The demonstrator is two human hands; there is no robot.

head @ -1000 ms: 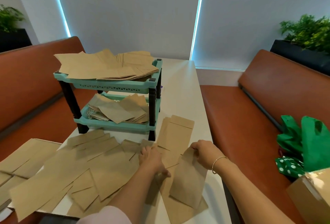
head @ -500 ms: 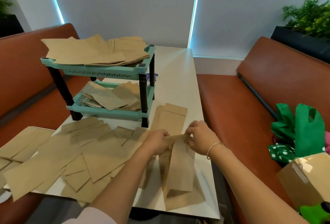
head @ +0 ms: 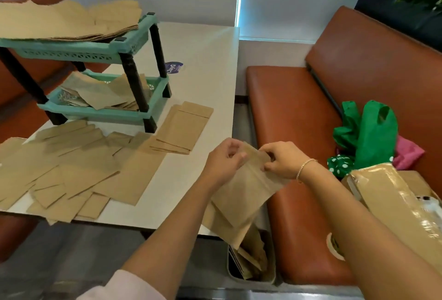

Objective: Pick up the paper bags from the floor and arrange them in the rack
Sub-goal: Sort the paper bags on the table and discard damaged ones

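A: Why are both hands up at the bag's mouth?

B: The left hand (head: 223, 156) and right hand (head: 278, 159) each pinch the top edge of one paper bag (head: 241, 194), held off the near right corner of the table (head: 203, 79); I'd guess to square it before shelving.

A: What's below it?

B: A bin (head: 267, 273) on the floor with more bags inside, just under that corner.

A: And the loose ones?

B: Loose bags (head: 79, 170) are spread over the table's near end, probably staged for sorting, with a small stack (head: 184, 127) beside the rack's foot.

A: The rack (head: 100, 48)?

B: Farther along the table's left side, both shelves already carrying bags.
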